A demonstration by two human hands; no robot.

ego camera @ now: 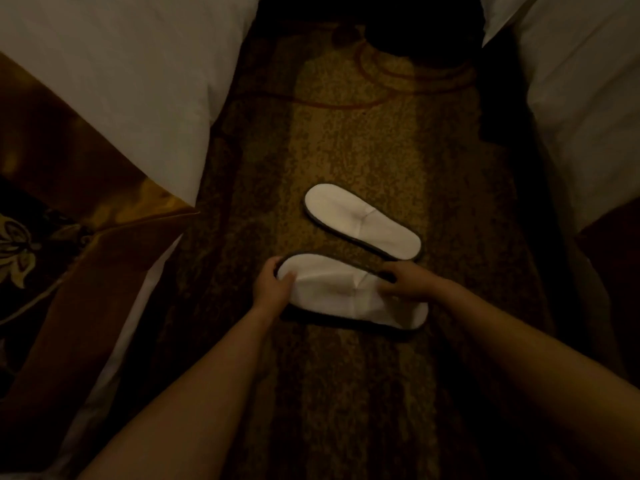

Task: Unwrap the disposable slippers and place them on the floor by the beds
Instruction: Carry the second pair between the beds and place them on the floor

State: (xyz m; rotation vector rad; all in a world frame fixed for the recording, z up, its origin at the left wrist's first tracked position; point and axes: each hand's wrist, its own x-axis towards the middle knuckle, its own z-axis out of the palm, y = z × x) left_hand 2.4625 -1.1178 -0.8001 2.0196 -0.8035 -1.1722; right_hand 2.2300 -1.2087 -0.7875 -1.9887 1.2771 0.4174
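Observation:
Two white disposable slippers with dark edging lie flat on the patterned carpet between two beds. The far slipper (362, 221) lies alone, untouched, angled from upper left to lower right. The near slipper (339, 292) lies just in front of it, roughly parallel. My left hand (273, 284) grips its left end, thumb on top. My right hand (410, 280) rests on its right half, fingers pressing on the upper flap. No wrapper is visible.
A bed with white linen (131, 81) and a gold-brown runner (69, 188) stands on the left. A second white bed (585, 109) is on the right. The carpet aisle (346, 133) runs between them, ending in a dark object (415, 32) at the far end.

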